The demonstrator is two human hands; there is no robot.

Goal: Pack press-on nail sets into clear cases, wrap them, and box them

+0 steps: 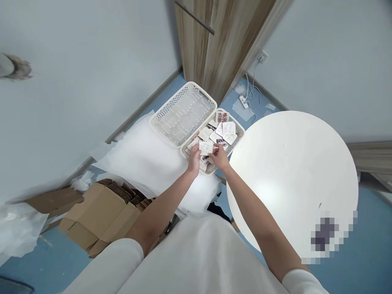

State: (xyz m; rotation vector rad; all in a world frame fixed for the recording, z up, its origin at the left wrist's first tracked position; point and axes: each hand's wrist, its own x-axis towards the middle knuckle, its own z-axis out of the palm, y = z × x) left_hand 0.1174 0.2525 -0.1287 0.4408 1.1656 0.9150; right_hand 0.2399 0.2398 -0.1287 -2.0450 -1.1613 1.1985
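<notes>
A white printed card [206, 148] is held between my two hands, over the near part of a white basket [239, 141]. My left hand [194, 158] pinches its left edge, and my right hand [219, 157] grips its right edge. Below and beyond them the basket holds several more printed cards [229, 128], some lying over each other. One pack [222, 117] at the far end shows reddish pieces. Touching this basket on the left, a second white basket [159, 116] holds clear plastic pieces [186, 116].
A round white table [294, 163] stands at the right, with a blurred dark item on it. White foam sheeting [137, 151] and folded cardboard boxes [101, 212] lie at the left. Behind are a wooden cabinet [214, 45] and a power strip [243, 101] with cables.
</notes>
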